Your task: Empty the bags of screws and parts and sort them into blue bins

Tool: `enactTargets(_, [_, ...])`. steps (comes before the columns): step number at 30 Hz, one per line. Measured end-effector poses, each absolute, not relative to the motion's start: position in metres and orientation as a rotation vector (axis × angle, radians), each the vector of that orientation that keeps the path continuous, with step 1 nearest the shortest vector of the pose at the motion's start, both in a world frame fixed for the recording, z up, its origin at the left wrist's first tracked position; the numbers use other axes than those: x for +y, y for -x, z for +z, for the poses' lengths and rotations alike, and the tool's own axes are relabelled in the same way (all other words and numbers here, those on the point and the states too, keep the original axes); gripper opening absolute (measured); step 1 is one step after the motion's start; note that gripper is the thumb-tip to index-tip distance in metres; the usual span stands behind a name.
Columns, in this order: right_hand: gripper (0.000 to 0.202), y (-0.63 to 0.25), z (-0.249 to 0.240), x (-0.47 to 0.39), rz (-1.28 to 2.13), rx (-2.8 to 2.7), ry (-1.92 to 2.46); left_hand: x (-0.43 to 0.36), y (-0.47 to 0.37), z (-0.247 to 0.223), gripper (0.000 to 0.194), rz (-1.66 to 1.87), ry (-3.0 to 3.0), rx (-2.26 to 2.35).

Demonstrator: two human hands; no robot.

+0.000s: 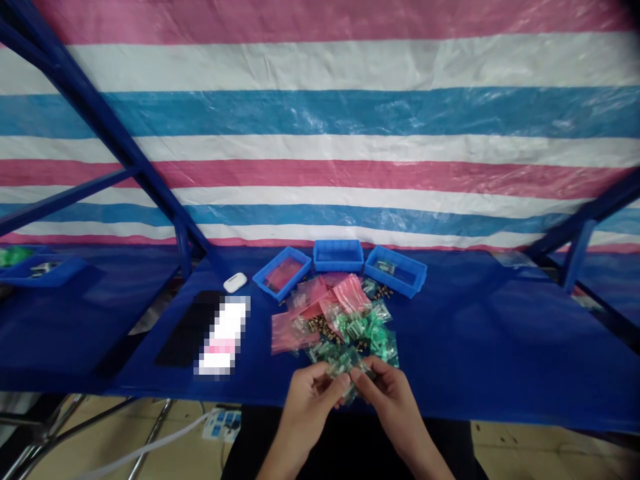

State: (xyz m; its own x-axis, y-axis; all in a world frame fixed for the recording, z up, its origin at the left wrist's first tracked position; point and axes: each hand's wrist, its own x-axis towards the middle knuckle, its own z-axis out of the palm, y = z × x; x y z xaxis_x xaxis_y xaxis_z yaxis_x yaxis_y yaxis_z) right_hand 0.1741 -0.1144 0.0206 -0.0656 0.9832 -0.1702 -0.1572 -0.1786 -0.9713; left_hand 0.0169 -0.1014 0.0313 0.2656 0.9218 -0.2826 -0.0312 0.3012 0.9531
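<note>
currently, the blue surface (480,333) carries three blue bins (339,256) behind a heap of pink bags (295,332), green pieces and small brass-coloured parts — nearest the person, a clear bag (350,363), pinched in the grip of both left hand (313,397) and right hand (387,390).

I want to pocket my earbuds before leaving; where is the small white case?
The white case lies left of the leftmost nearby blue bin, above the black mat.

Workshop-like place (blue parts bins (338,256), striped sheeting (320,113)).
</note>
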Motion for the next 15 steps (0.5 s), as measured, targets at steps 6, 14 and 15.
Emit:
enactTargets(6, [0.031,-0.173,0.017,-0.115,1.479,-0.999,1.155,-0.103,-0.017,0.028,0.031,0.849,-1.04,1.066])
enactTargets(14, [0.015,-0.187,0.034,-0.118,1.371,-1.317,1.162,-0.096,0.001,0.051,0.02,0.74,-1.583,1.096])
enactTargets(15, [0.013,-0.188,0.037,-0.118,1.332,-1.378,1.177,-0.095,0.003,0.056,0.02,0.718,-1.642,1.087])
